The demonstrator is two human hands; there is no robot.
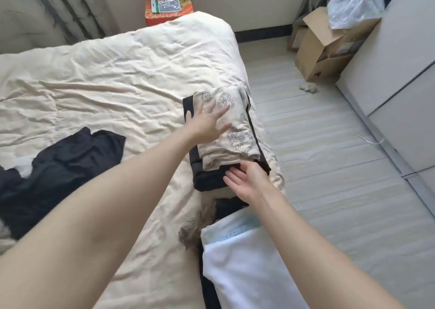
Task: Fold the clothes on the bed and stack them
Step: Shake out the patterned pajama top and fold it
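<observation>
A folded beige garment with a grey flower print (237, 141) lies on top of a folded black garment (209, 179) near the bed's right edge. My left hand (207, 120) lies flat on the printed garment, fingers spread and straight. Against the near edge of the stack rests my right hand (247, 181), its straight fingers touching the black fabric. A crumpled, unfolded black garment (58, 167) lies on the left of the bed (117, 78).
A white garment (247, 261) over dark fabric sits at the bed's near right corner. An orange box (168, 10) stands behind the bed. Open cardboard boxes (324, 50) with a plastic bag and a white wardrobe (400, 73) line the right side of the floor.
</observation>
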